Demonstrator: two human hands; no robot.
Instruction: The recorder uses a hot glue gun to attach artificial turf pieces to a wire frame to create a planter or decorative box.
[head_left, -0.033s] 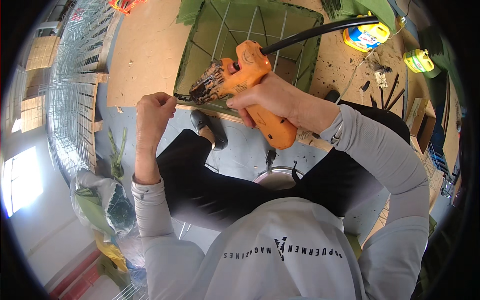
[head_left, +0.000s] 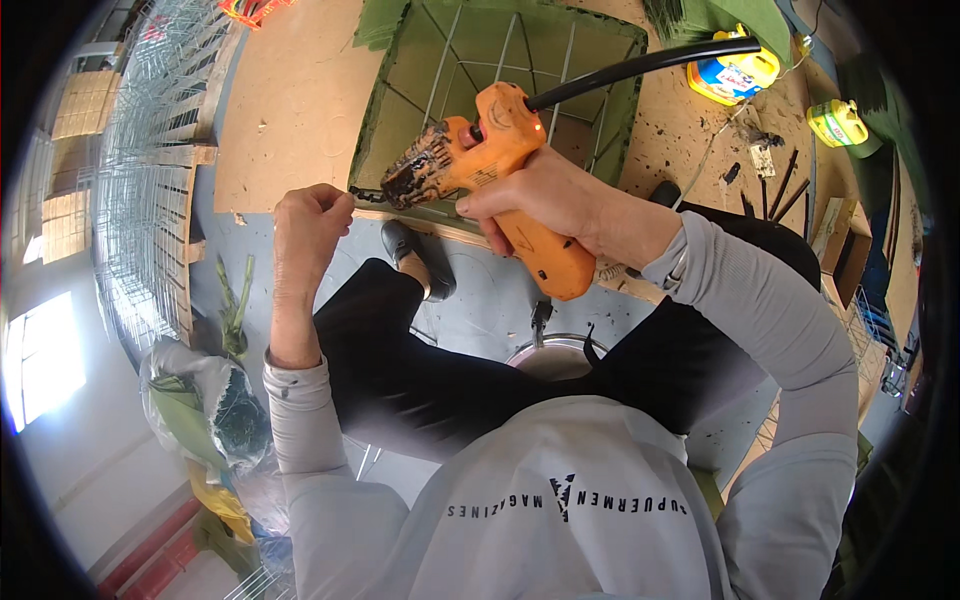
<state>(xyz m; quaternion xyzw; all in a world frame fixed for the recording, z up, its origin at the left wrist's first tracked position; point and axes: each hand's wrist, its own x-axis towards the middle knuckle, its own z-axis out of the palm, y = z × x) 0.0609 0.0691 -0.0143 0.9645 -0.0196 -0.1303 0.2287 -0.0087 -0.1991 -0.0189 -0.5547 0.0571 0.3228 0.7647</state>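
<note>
My right hand (head_left: pixel 540 195) is wrapped round the handle of an orange glue gun (head_left: pixel 510 140). Thick black residue coats its front end, which points left and down. A long black glue stick (head_left: pixel 650 68) juts from its rear toward the upper right. Beneath the gun lies a green sheet with a metal wire grid (head_left: pixel 470 75), its border smeared black. The gun's tip is just above that panel's near left corner. Beside this corner my left hand (head_left: pixel 308 220) is closed, thumb against curled fingers; whatever is in them, if anything, is hidden.
The panel rests on a brown board (head_left: pixel 290 110). Wire grids (head_left: pixel 150 200) stand stacked at the left. Yellow jugs (head_left: pixel 733 75), black sticks (head_left: pixel 790 185) and dark scraps lie at the right. A cardboard box (head_left: pixel 843 240) is farther right; a plastic bag (head_left: pixel 205 405) sits lower left.
</note>
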